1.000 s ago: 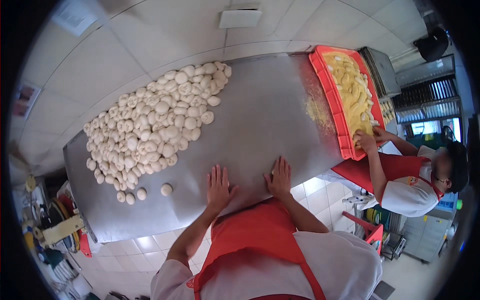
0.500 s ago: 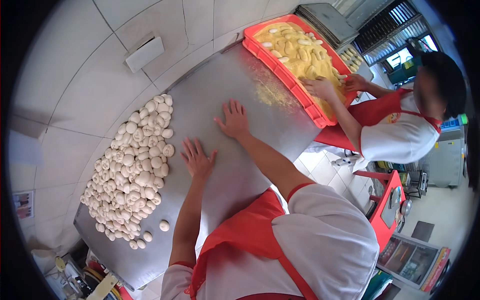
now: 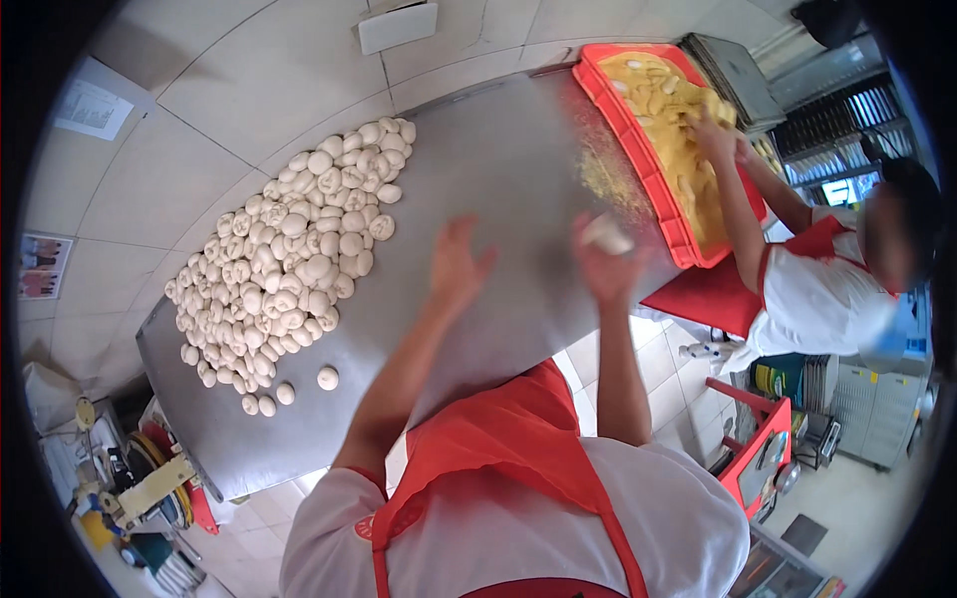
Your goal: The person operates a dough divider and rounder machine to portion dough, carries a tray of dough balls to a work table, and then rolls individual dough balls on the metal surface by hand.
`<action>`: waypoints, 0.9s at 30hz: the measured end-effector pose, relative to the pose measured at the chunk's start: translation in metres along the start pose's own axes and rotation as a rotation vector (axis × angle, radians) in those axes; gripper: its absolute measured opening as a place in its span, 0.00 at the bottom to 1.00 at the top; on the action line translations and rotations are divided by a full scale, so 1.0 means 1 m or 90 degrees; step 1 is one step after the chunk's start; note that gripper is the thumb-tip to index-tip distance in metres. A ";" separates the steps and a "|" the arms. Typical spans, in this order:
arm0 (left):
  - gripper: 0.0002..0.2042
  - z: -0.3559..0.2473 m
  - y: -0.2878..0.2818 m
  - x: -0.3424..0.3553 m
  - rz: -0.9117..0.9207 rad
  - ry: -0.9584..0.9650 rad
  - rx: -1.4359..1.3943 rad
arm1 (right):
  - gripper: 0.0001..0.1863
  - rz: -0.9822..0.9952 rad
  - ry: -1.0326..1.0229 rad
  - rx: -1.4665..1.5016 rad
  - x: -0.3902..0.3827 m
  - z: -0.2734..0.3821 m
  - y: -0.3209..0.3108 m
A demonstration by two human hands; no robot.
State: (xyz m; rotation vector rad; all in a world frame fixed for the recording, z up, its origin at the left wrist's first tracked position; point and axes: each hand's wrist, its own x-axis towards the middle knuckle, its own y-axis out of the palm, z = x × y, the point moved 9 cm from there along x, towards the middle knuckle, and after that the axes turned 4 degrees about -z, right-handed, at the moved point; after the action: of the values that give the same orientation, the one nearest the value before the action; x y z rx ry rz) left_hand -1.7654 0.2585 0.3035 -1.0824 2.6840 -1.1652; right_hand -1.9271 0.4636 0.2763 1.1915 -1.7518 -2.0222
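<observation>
The left hand (image 3: 461, 261) is hovering at frame centre, fingers spread and empty; the right hand (image 3: 605, 261), blurred, is cupping a pale dough piece (image 3: 606, 235) loosely above the steel table (image 3: 498, 159); dough balls (image 3: 289, 259) are massing left, leaving working room; a co-worker is reaching into the red tray (image 3: 638, 130) upper right.

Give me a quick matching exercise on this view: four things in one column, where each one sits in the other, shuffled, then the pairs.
Things:
1. pile of dough balls
2. red tray
3. right hand
4. co-worker's hand

Places:
A. reaching into the yellow crumbs in the tray
B. far right end of the steel table
C. raised over the table's right part, with a pale blurred piece at its fingers
D. spread across the table's left half

Pairs: 1-D, 2-B, 3-C, 4-A
</observation>
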 end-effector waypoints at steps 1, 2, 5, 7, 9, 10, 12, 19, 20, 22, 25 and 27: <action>0.28 0.021 -0.012 0.027 -0.046 0.004 0.057 | 0.42 0.075 -0.103 -0.076 0.005 0.034 0.039; 0.26 0.049 -0.022 0.047 -0.073 -0.040 0.134 | 0.42 0.139 -0.209 -0.139 0.008 0.065 0.077; 0.20 0.149 -0.046 0.074 -0.065 -0.084 0.326 | 0.33 0.070 -0.251 -0.252 0.077 0.060 0.095; 0.17 0.166 -0.036 0.090 -0.022 -0.081 0.299 | 0.26 0.318 -0.016 -0.237 0.169 0.024 0.086; 0.14 0.180 -0.053 0.067 0.007 -0.124 0.191 | 0.15 0.039 -0.082 -0.445 0.230 -0.061 0.010; 0.13 0.173 -0.062 0.047 -0.010 -0.188 0.141 | 0.13 -0.029 -0.020 -0.589 0.244 -0.126 -0.004; 0.12 0.125 -0.060 0.024 -0.011 -0.216 0.058 | 0.15 -0.070 0.107 -0.787 0.277 -0.225 -0.018; 0.12 0.077 -0.078 -0.114 -0.100 -0.236 -0.044 | 0.16 -0.031 -0.121 -0.903 0.314 -0.256 0.017; 0.12 0.089 -0.094 -0.149 -0.112 -0.279 -0.016 | 0.14 0.028 -0.082 -0.793 0.285 -0.269 0.025; 0.11 0.093 -0.115 -0.200 -0.128 -0.295 0.051 | 0.11 0.101 -0.086 -0.754 0.219 -0.244 0.032; 0.11 0.101 -0.096 -0.270 -0.114 -0.201 0.052 | 0.11 0.198 -0.316 -1.231 0.105 -0.166 0.029; 0.19 0.098 -0.059 -0.285 -0.022 -0.156 0.021 | 0.17 0.221 -0.454 -1.512 0.033 -0.105 -0.016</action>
State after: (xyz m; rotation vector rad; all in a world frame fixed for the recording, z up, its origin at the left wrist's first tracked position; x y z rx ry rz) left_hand -1.4869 0.3404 0.2033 -1.1846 2.4619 -1.0033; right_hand -1.8719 0.3706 0.2515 -0.6097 0.9159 -2.2168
